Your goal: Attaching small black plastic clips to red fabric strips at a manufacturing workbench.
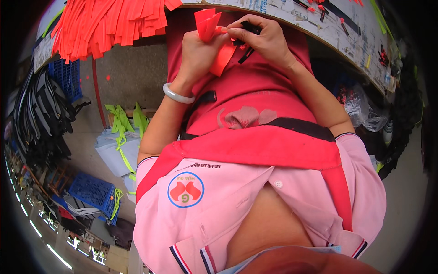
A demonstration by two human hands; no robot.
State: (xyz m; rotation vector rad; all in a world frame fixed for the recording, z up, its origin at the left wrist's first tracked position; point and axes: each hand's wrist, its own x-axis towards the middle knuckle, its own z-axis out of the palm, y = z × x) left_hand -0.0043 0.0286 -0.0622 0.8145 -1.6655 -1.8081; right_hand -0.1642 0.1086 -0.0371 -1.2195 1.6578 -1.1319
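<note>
My left hand is closed around a bright orange-red fabric strip. The strip's folded upper end stands out above the fist, and its other end hangs below. Close beside it, my right hand is closed on several short black strips, which poke out between the fingers and palm. Its thumb and index fingertips meet at the orange-red piece by the left hand. Exactly what they pinch there is too small to tell. Both hands are over the red apron on my lap.
A thick pile of orange-red strips hangs over the table's edge at the far left. Small black and red pieces lie on the worktable. Blue crates, dark straps and clear plastic bags stand around me.
</note>
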